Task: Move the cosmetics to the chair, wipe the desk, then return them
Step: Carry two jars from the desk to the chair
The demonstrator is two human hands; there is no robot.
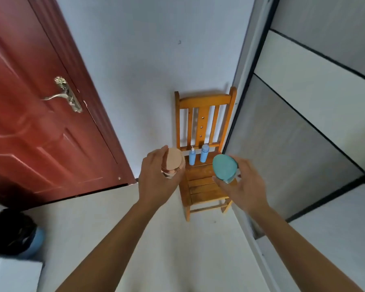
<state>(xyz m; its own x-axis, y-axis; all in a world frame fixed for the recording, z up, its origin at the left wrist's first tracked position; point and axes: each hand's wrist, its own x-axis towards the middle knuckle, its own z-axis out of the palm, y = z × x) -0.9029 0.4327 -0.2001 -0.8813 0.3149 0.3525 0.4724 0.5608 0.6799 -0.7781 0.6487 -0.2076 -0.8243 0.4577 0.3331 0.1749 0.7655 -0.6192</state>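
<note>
Two jars held above the wooden chair (202,184).
Our left hand (156,182) grips a rose-gold jar (173,161), our right hand (243,186) a teal jar (224,168); two blue bottles (198,155) stand at the seat's back.

The left forearm (114,239) and the right forearm (299,245) are seen uncovered along all the length that is in view (the elbows are cut off by the lower edge). The left hand (156,180) and the right hand (244,186) are likewise bare; nail detail is lost to blur.
</note>
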